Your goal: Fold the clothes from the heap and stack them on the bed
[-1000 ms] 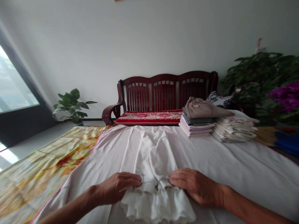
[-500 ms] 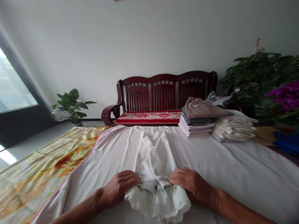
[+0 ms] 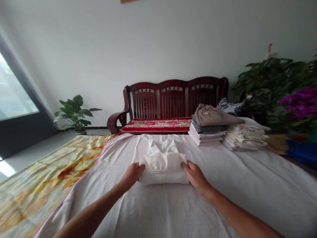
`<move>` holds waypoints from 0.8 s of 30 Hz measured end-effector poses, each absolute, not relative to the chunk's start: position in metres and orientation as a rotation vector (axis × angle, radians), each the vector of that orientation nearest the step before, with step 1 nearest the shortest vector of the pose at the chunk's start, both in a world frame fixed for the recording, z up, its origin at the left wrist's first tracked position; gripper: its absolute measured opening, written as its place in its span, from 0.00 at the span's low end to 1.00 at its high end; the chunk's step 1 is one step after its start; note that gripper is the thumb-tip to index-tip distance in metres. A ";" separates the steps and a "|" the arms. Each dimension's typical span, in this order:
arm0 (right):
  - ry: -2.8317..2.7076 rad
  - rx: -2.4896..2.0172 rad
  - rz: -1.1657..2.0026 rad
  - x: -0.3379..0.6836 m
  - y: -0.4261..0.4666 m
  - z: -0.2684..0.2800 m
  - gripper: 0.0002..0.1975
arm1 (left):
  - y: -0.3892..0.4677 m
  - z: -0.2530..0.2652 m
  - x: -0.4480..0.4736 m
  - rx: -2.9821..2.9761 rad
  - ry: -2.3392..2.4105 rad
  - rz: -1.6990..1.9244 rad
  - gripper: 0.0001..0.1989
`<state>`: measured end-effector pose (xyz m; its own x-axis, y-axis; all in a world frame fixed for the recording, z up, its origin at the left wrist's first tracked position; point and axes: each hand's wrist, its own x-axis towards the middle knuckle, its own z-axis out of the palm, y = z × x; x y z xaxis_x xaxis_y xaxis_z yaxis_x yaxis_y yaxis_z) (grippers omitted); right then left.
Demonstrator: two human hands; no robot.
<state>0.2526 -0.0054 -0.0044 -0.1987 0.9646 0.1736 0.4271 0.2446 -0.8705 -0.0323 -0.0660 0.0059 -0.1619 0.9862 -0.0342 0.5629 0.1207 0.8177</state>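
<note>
A white garment [image 3: 163, 168] lies on the pale sheet, its lower part folded up over the rest. Its far end still shows flat beyond the fold, with two pointed corners. My left hand [image 3: 133, 174] pinches the left edge of the folded part, thumb on top and fingers beneath. At the opposite edge my right hand [image 3: 194, 173] grips in the same way, its fingers mostly hidden under the cloth. What kind of garment it is I cannot tell for sure.
Folded clothes stand in two stacks [image 3: 206, 137] [image 3: 245, 135] at the back right, with a brown drawstring garment [image 3: 215, 115] on top. Behind is a red wooden bench [image 3: 158, 99]. A yellow patterned cloth [image 3: 61, 175] covers the left side; potted plants flank the bench.
Both hands have moved away from me and brought the garment's ruffled near end up and over. The garment is now shorter, and its near edge lies farther off.
</note>
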 end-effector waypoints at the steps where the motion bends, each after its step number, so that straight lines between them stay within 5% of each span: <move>1: -1.779 -1.356 0.841 0.250 0.000 -0.006 0.18 | -0.062 0.005 -0.033 1.487 1.810 0.875 0.19; 12: -2.025 -1.796 0.550 0.243 0.018 -0.002 0.16 | -0.047 0.008 -0.035 1.656 2.058 0.770 0.11; 18: -2.026 -1.794 0.555 0.242 0.018 -0.001 0.17 | -0.082 0.019 -0.026 2.247 2.086 1.307 0.19; 24: -2.043 -1.773 0.560 0.241 0.018 0.001 0.15 | -0.096 0.014 0.009 2.845 1.492 0.645 0.30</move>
<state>0.2413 0.0182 0.0013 -0.1345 0.9907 0.0229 0.8404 0.1263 -0.5270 0.0086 -0.0964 0.0135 0.5100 0.7607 0.4017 0.8138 -0.5779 0.0612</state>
